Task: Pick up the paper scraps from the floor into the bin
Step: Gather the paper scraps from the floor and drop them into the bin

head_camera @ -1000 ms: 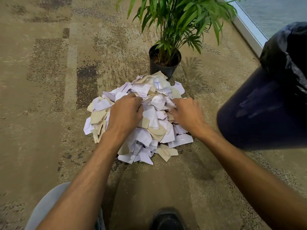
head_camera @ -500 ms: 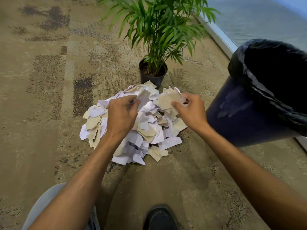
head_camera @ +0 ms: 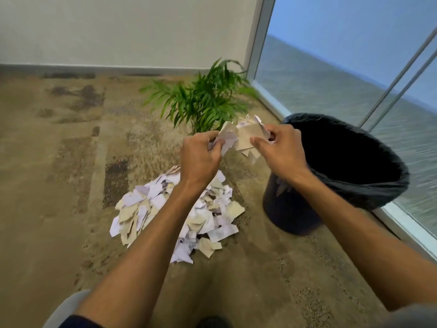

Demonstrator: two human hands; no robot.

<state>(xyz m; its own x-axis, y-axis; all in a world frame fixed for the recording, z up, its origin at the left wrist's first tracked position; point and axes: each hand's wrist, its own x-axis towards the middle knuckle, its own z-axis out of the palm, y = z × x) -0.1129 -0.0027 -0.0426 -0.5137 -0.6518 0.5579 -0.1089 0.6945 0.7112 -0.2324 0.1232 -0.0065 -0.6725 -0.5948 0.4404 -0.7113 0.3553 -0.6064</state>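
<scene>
A: Head view, what is obscured? The two bare forearms run up the middle and cover part of the pile of torn white and tan paper scraps (head_camera: 175, 216) lying on the mottled brown carpet (head_camera: 59, 185). The pot of the green leafy potted plant (head_camera: 203, 100) is hidden behind the hands. A grey trouser knee and a dark shoe are cut off at the near edge.

B: Hands?

A: Left hand (head_camera: 201, 157) has its fingers curled round a bunch of lifted white and tan scraps (head_camera: 241, 136), and the right hand (head_camera: 281, 150) pinches the same bunch from the other side. The bunch is held in the air above the carpet, just left of the rim of the round dark bin lined with a glossy black plastic bag (head_camera: 387, 185). Motion blur softens the scrap edges.

B: Materials and shapes?

A: Scraps are flat, jagged, irregular pieces, some creased. The carpet is short pile with darker patches. The bin liner is crinkled over the rim, and the bin's inside is too dark to make out. The bin stands right of the pile, near a metal-framed glass window wall (head_camera: 331, 67). A plain pale wall (head_camera: 118, 27) lies far.
</scene>
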